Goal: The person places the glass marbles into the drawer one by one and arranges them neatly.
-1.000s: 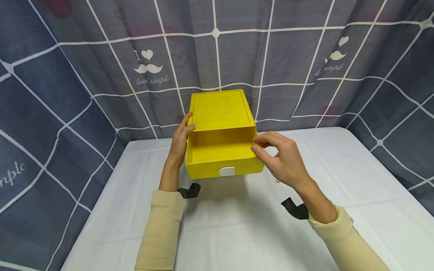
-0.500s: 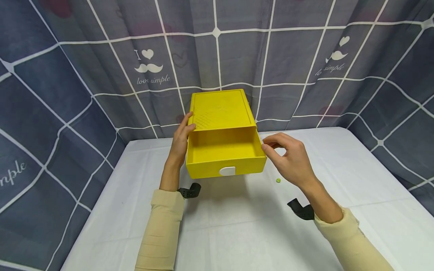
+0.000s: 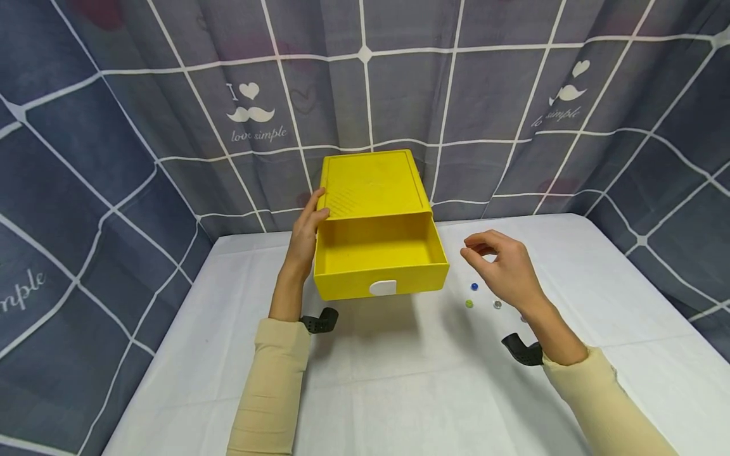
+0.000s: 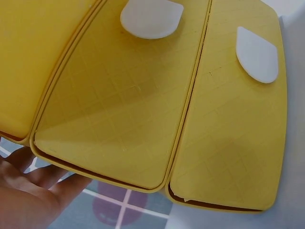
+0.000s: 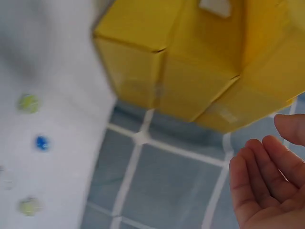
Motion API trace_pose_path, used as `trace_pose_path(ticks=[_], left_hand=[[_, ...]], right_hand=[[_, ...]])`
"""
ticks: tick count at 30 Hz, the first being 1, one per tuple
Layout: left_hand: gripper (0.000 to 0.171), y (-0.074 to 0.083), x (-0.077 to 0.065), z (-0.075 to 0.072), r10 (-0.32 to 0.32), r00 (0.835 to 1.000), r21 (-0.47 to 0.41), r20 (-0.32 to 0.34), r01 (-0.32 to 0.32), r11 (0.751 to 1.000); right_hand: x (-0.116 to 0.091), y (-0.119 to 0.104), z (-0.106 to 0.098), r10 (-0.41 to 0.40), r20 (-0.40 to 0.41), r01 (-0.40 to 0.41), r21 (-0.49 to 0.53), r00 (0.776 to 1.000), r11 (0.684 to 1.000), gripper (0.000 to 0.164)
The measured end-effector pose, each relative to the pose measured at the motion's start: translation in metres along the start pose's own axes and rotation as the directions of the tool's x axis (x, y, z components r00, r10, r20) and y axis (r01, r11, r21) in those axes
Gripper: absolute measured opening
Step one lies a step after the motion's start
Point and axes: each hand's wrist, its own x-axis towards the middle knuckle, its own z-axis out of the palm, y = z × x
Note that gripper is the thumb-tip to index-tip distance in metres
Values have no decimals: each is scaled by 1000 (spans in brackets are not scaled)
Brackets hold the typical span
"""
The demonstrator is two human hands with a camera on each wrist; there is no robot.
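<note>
Through the cameras, I see my left hand (image 3: 301,239), fingers rather straight, against the left side of the cabinet (image 3: 373,183) on the table (image 3: 393,405). My right hand (image 3: 506,271), thumb and fingertips apart, hovers right of the pulled-out drawer (image 3: 342,285), near small beads (image 3: 474,287).

Head view looks down; 2 closer wrist views share the yellow drawers (image 4: 119,95).

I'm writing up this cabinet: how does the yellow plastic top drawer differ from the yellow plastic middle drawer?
The yellow plastic top drawer is pulled open, the yellow plastic middle drawer shut. The top drawer juts out past the yellow plastic casing; the middle drawer sits within it. Both have a rounded white handle on the front.
</note>
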Motion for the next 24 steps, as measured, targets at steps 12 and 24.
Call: trace_pose_path(ticks=[12,24], left_hand=[[58,0,1,-1,3,1000,2,-3,-3,1000],[58,-1,2,0,4,1000,0,-1,-4,1000]], right_hand=[[-12,66,3,110,1,-109,-147,994,983,18],[-26,101,2,239,40,-225,-214,970,951,22]])
